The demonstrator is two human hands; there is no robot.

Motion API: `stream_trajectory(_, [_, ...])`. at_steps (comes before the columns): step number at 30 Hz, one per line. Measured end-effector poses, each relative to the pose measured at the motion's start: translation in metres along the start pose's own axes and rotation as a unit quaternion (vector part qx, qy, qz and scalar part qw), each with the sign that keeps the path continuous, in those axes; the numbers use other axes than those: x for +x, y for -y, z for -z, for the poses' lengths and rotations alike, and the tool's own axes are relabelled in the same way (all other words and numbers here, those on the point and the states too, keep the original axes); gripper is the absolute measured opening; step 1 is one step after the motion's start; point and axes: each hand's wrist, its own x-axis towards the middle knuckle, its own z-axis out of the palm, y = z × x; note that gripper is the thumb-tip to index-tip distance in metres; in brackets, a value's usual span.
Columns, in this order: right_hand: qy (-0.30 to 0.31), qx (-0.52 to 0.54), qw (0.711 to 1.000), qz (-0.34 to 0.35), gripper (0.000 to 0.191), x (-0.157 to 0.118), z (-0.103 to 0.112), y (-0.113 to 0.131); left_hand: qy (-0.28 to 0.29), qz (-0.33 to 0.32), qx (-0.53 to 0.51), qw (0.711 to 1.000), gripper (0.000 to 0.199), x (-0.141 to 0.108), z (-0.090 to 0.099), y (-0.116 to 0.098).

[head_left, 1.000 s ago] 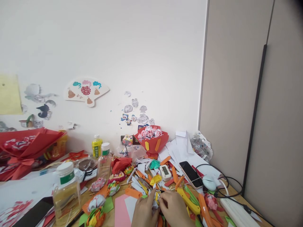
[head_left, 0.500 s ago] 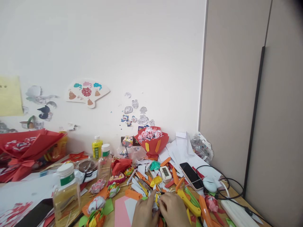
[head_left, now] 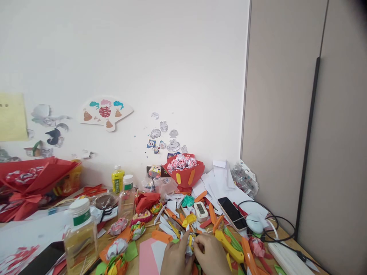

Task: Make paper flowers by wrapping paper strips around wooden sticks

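Note:
At the bottom centre, my left hand is closed on a small white-and-yellow folded paper piece, its index finger pointing up along it. My right hand meets it from the right, fingers curled in a pinch at the paper's edge. Most of the paper is hidden behind the fingers. Pink and white sheets lie left of my left hand. A yellow-handled tool rests right of my right hand. Just beyond the fingers sits a folded yellow paper among orange and white strips.
Clear bottles with white caps stand at left, near paper flowers and a red bouquet. A smaller bouquet stands by the wall. A white timer, a phone, a mouse and a power strip lie rightward.
My right hand has shifted slightly right, and its thumb and index finger are curled more tightly. My left hand stays nearly in place at the paper piece.

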Motion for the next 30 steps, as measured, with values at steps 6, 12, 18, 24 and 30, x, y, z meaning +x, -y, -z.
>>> stream_trajectory(6, [0.004,0.013,1.000,-0.003,0.021,-0.0011,0.0010,0.0001,0.014,0.009,0.003,1.000,0.052,-0.0006,0.0013,-0.0022])
stream_trajectory(12, [0.007,0.019,1.000,0.000,0.024,-0.0012,0.0000,-0.0020,0.012,0.007,0.014,1.000,0.050,0.0004,0.0011,-0.0021])
stream_trajectory(18, [0.019,0.014,1.000,0.001,0.023,0.0004,0.0005,-0.0029,-0.009,-0.002,0.010,1.000,0.050,-0.0005,0.0014,-0.0017])
stream_trajectory(24, [0.009,0.016,1.000,-0.010,0.022,0.0016,-0.0036,-0.0048,-0.006,-0.001,0.008,1.000,0.051,-0.0013,0.0018,-0.0028])
stream_trajectory(30, [0.013,0.031,0.999,-0.009,0.023,0.0011,-0.0031,-0.0056,-0.009,0.009,-0.001,1.000,0.049,-0.0010,0.0046,-0.0057])
